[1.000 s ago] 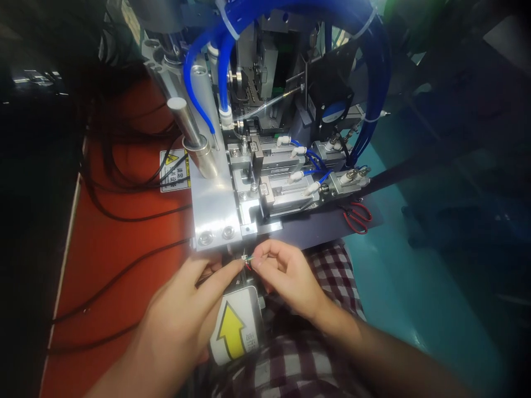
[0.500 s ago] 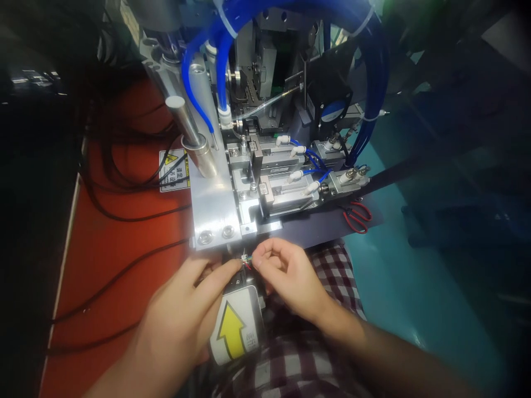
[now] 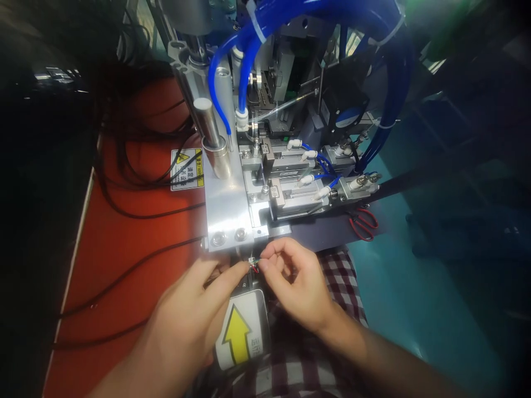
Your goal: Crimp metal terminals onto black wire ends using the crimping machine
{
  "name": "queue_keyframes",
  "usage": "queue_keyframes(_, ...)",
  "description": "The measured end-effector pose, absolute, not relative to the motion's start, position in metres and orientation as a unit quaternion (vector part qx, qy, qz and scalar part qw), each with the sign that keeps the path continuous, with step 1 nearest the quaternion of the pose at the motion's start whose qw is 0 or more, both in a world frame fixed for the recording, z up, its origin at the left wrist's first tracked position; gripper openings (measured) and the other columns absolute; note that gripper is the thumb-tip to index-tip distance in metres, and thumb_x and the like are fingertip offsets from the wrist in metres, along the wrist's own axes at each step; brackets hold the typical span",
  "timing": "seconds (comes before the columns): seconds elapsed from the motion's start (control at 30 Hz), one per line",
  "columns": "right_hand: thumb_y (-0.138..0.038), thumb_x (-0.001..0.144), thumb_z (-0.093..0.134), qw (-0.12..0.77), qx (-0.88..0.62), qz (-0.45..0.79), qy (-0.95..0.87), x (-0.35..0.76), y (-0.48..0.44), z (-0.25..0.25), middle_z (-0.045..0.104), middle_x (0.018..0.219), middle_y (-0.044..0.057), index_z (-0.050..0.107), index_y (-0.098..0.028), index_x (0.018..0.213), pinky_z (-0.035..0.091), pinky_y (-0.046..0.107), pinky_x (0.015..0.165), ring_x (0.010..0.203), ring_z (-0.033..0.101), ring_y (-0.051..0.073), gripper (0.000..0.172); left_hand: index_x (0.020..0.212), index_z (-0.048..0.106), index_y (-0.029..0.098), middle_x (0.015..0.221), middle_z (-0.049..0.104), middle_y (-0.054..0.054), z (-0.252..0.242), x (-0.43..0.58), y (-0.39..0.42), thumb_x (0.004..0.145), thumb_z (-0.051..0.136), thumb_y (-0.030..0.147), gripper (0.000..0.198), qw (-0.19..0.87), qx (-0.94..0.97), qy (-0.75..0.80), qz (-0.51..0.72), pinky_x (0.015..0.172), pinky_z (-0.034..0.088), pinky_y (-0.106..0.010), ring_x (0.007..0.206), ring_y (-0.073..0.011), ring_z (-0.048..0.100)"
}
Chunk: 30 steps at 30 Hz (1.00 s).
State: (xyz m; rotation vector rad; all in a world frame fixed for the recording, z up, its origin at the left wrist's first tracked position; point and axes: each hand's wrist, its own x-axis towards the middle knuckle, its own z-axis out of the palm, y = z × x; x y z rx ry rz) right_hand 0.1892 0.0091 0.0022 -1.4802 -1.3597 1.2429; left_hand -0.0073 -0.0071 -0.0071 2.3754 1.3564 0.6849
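Observation:
A small white connector (image 3: 251, 260) with thin coloured wires (image 3: 255, 269), red among them, sits between my fingertips in front of the machine's metal plate. My left hand (image 3: 193, 304) comes in from the left, thumb and finger pinched at the connector's side. From the right, my right hand (image 3: 296, 284) pinches the wires between thumb and forefinger, its other fingers curled. The metal plate (image 3: 228, 213) with bolts lies just beyond both hands. Fingertips cover part of the connector, and its fine detail is too small to tell.
Slide units (image 3: 301, 196) with blue air hoses (image 3: 392, 99) stand behind the hands. Red-handled scissors (image 3: 364, 224) lie to the right on a dark surface. Black cables (image 3: 136, 260) cross the orange surface (image 3: 112, 237) at left. A yellow-arrow label (image 3: 238, 334) is below the hands.
The whole view has shifted, so machine and hands appear slightly farther right. Both hands keep their pinches on the connector and wires.

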Motion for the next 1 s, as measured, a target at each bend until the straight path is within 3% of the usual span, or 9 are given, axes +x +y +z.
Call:
queue_keyframes(0.17, -0.026, 0.086, 0.058, 0.363, -0.592, 0.530, -0.486, 0.189, 0.016, 0.008, 0.057, 0.069, 0.000, 0.060, -0.018, 0.077, 0.040, 0.026, 0.054, 0.058, 0.048, 0.012, 0.012, 0.125, 0.058, 0.024, 0.107, 0.058, -0.006, -0.005, -0.005, -0.007, 0.097, 0.041, 0.011, 0.035, 0.146, 0.832, 0.470, 0.255, 0.070, 0.050, -0.021, 0.088, -0.0144, 0.065)
queue_keyframes(0.37, -0.028, 0.082, 0.064, 0.342, -0.593, 0.578, -0.444, 0.186, 0.016, 0.010, 0.046, 0.056, -0.005, 0.060, -0.017, 0.074, 0.033, 0.023, 0.047, 0.049, 0.040, 0.009, 0.014, 0.126, 0.058, 0.024, 0.103, 0.056, -0.004, -0.005, -0.007, -0.006, 0.097, 0.042, 0.009, 0.036, 0.145, 0.837, 0.469, 0.240, 0.067, 0.049, -0.021, 0.080, -0.0124, 0.063)
queue_keyframes(0.7, -0.016, 0.082, 0.062, 0.370, -0.584, 0.446, -0.569, 0.187, 0.011, 0.011, 0.054, 0.068, -0.002, 0.064, -0.016, 0.075, 0.040, 0.022, 0.051, 0.054, 0.046, 0.009, 0.008, 0.123, 0.058, 0.021, 0.104, 0.055, -0.004, -0.004, -0.004, -0.006, 0.098, 0.043, 0.012, 0.031, 0.138, 0.835, 0.469, 0.253, 0.072, 0.049, -0.022, 0.085, -0.0135, 0.062)
queue_keyframes(1.0, -0.028, 0.086, 0.059, 0.343, -0.602, 0.547, -0.470, 0.182, 0.012, 0.014, 0.052, 0.067, -0.003, 0.059, -0.018, 0.078, 0.038, 0.024, 0.052, 0.057, 0.044, 0.010, 0.013, 0.124, 0.057, 0.020, 0.105, 0.055, -0.006, -0.003, -0.004, -0.005, 0.097, 0.041, 0.009, 0.033, 0.127, 0.841, 0.456, 0.262, 0.071, 0.048, -0.023, 0.086, -0.0154, 0.061)
